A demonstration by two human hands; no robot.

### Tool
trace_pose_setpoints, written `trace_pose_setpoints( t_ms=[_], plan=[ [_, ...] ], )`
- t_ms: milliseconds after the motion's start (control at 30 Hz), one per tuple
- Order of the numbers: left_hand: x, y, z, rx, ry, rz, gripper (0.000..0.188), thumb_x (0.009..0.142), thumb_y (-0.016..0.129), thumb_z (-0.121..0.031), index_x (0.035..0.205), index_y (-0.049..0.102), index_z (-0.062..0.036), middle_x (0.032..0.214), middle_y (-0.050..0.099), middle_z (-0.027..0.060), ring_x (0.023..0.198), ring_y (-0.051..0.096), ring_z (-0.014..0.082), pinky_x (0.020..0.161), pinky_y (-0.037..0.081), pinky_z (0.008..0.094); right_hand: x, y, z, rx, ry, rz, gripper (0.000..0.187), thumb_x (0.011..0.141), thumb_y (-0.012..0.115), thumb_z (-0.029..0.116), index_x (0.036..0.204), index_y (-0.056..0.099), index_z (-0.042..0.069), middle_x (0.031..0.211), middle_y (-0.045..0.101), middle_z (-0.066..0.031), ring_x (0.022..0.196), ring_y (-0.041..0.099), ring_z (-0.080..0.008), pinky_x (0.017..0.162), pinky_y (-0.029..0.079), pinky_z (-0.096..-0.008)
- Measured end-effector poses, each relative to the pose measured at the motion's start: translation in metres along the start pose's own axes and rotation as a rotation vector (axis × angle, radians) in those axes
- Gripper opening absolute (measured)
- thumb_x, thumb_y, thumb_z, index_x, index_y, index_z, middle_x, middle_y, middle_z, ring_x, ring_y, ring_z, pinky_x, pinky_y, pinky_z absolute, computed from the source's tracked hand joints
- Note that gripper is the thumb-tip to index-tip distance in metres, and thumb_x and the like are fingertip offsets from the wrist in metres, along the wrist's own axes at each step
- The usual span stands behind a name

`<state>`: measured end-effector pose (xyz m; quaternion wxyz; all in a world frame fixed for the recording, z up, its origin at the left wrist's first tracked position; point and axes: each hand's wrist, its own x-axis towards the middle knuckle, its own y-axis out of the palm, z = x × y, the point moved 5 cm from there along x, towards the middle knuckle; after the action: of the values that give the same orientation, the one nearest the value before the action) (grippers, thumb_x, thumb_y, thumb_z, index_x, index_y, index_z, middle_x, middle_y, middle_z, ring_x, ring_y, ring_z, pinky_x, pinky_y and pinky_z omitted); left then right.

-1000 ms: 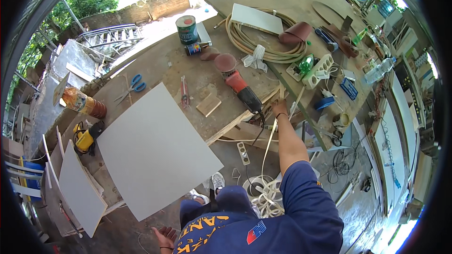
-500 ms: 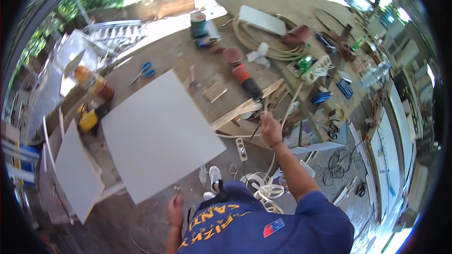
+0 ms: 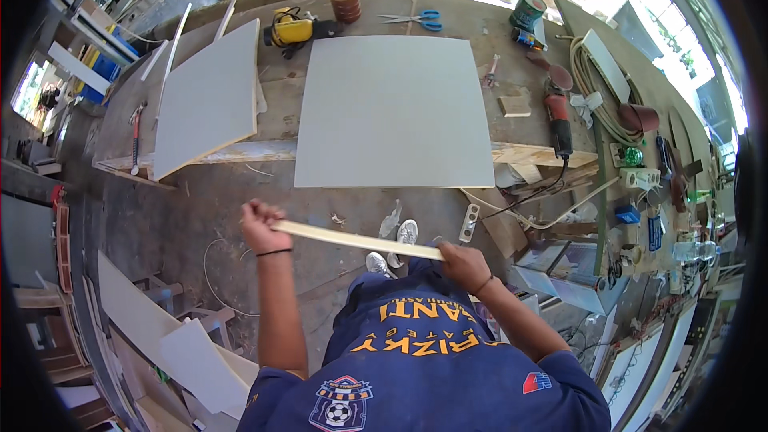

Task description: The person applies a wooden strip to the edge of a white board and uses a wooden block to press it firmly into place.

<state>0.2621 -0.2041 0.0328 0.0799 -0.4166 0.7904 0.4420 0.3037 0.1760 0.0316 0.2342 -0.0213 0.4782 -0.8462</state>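
well, the left hand (image 3: 266,228) is curling closed around a pale strip (image 3: 360,241) at its nine o'clock end, the right hand (image 3: 466,266) pinching the other towards four. the strip is spanning between them, a white panel (image 3: 392,112) lying at twelve o'clock on the worktop (image 3: 524,80). it's looking light, thin and springy, probably kinking if squeezed mid-length; the ends are seeming safest to hold.

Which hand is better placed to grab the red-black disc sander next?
Probably your right hand, nearer the red-black disc sander, though it and your left hand hold a pale flat strip.
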Motion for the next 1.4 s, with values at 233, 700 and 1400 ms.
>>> trace_pose_setpoints(
  t_ms=[233, 700, 1400],
  plan=[
    [0.014, -0.076, -0.095, -0.219, 0.126, -0.027, 0.039, 0.095, 0.033, -0.038, 0.074, 0.048, -0.0098, 0.051, 0.025, -0.0037, 0.042, 0.021, 0.009, 0.037, 0.02, 0.0236, 0.002, 0.012, -0.057, -0.076, -0.134, 0.075, 0.025, 0.078, 0.049, 0.012, 0.102, 0.054, 0.009, 0.084, 0.063, -0.0126, 0.08, 0.062, -0.029, 0.067, 0.048, -0.0412],
    [-0.062, 0.045, -0.04, -0.174, 0.11, 0.123, 0.035, 0.094, 0.039, -0.038, 0.076, 0.048, -0.0099, 0.053, 0.025, -0.0033, 0.044, 0.021, 0.0088, 0.04, 0.021, 0.0235, 0.059, -0.04, -0.033, 0.498, -0.073, 0.208, 0.046, 0.082, 0.056, 0.013, 0.127, 0.045, 0.01, 0.117, 0.055, -0.0178, 0.109, 0.054, -0.0311, 0.093, 0.042, -0.0379],
    [-0.023, -0.046, 0.03, 0.098, 0.031, -0.355, 0.033, 0.089, 0.048, -0.045, 0.079, 0.052, -0.0143, 0.065, 0.052, -0.002, 0.06, 0.05, 0.0124, 0.06, 0.04, 0.0324, 0.054, -0.049, -0.043, 0.023, -0.409, 0.128, 0.028, 0.082, 0.059, 0.021, 0.11, 0.059, 0.017, 0.071, 0.055, -0.0059, 0.058, 0.059, -0.0268, 0.05, 0.047, -0.0373]
  ],
)
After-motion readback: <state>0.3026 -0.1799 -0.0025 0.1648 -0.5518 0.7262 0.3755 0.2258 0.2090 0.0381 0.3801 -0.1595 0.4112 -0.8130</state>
